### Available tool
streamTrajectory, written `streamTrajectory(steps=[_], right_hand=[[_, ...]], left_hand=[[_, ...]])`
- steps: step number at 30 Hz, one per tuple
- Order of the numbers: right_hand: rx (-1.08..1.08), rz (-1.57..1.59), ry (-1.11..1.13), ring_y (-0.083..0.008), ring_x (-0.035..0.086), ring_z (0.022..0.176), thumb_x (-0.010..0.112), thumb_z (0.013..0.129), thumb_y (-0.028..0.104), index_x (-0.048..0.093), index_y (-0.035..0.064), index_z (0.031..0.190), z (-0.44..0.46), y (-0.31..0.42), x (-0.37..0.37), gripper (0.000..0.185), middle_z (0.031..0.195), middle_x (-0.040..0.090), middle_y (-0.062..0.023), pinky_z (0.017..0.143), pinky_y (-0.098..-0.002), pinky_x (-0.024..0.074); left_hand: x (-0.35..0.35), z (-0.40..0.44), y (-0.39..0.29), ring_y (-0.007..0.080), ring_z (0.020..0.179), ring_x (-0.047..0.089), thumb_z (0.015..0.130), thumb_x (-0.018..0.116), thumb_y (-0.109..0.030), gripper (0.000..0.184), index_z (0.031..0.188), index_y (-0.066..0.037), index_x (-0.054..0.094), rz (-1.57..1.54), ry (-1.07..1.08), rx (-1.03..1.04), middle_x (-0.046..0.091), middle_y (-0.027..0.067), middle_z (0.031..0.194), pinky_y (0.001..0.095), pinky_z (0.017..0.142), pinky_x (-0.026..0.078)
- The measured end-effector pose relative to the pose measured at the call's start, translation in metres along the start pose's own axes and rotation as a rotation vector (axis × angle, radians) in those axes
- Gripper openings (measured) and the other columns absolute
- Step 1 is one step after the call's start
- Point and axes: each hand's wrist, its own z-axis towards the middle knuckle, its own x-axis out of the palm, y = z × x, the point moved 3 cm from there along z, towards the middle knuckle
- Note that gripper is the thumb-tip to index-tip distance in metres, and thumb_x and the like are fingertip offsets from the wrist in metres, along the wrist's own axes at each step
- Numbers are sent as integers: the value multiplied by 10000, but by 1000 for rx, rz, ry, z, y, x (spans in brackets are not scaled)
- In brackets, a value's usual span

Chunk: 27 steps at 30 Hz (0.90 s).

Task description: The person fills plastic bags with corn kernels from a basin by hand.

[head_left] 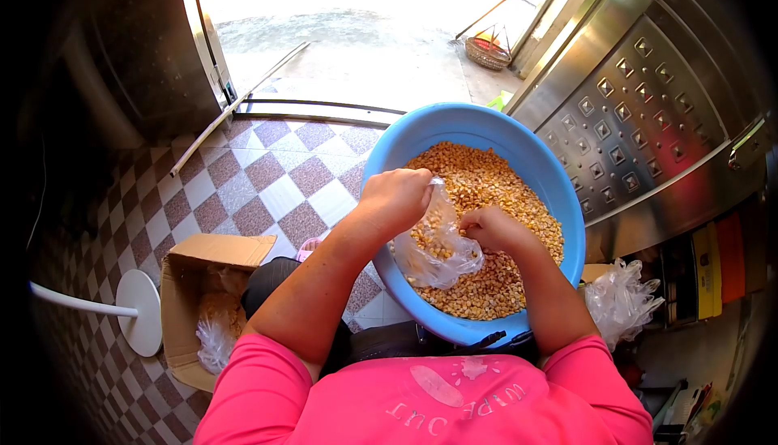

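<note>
A wide blue basin point(571, 226) full of loose yellow corn kernels point(486, 173) stands in front of my body. Over the kernels hangs a thin clear plastic bag point(442, 258), its lower part crumpled and resting on the corn. My left hand point(397, 199) pinches the bag's upper edge at the left side of the basin. Close against the bag's right side, my right hand point(496, 230) has its fingers curled down at the corn; what they hold is hidden. Kernels show through the plastic, but I cannot tell whether they are inside it.
A cardboard box point(182, 315) with filled plastic bags stands at left, beside a white round base point(138, 313) with a pole. More clear bags point(622, 299) lie right of the basin. A long pale stick point(235, 113) leans across the doorway. An embossed metal door point(632, 121) stands at right.
</note>
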Motion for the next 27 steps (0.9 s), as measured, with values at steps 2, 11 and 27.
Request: streamTrajectory(steps=[2,11,27], right_hand=[[-85,-19,-112,-249,639,764,639,771,89,662,59,926,5,-10,-5,160,805,654,-138,693,-347,493],[-485,331,-340,-89,592,640,620,800,-18,639,40,999,-13,49,-8,208,809,620,-54,559,-225,483],[-356,87,-528,-272,607,788,616,796,60,634,43,971,9,11,-5,177,853,604,-122,714,-354,490]], left_hand=[[-1,0,0,333,808,608,902,434,-261,255,835,-64,581,-2,1,-4,630,144,801,449,707,466],[1,0,0,332,810,614,900,437,-256,252,835,-65,587,7,8,-10,636,145,806,450,705,469],[1,1,-1,332,823,611,898,443,-260,250,833,-67,588,9,2,-7,635,145,823,450,716,469]])
